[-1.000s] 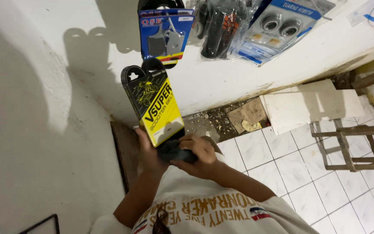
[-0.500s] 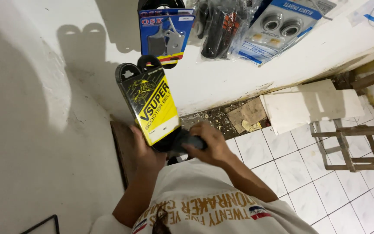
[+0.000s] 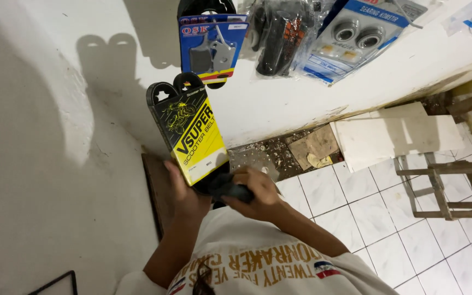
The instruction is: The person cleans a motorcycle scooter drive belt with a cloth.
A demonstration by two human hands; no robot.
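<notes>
While the left hand (image 3: 184,191) grips the lower left edge of a black and yellow card sleeve (image 3: 192,131) near the middle of the frame, its fingers curl up behind the card and its thumb lies along the near edge. A black rubber belt (image 3: 173,88) runs through the sleeve, its looped ends showing above the top of the card and its lower part sticking out below. The right hand (image 3: 258,191) closes over that lower part of the belt, fingers pressed together around the dark rubber just right of the card's bottom corner. Both hands hold the package tilted, its top leaning toward the upper left, against a white wall (image 3: 45,164). At the top of the frame hang a blue packet of brake pads (image 3: 211,46), a clear bag of black grips (image 3: 279,38) and a blue bearing packet (image 3: 350,41). White floor tiles (image 3: 378,218) fill the lower right, with a wooden frame (image 3: 443,186) at the right edge and rubble (image 3: 279,153) along the wall's foot.
</notes>
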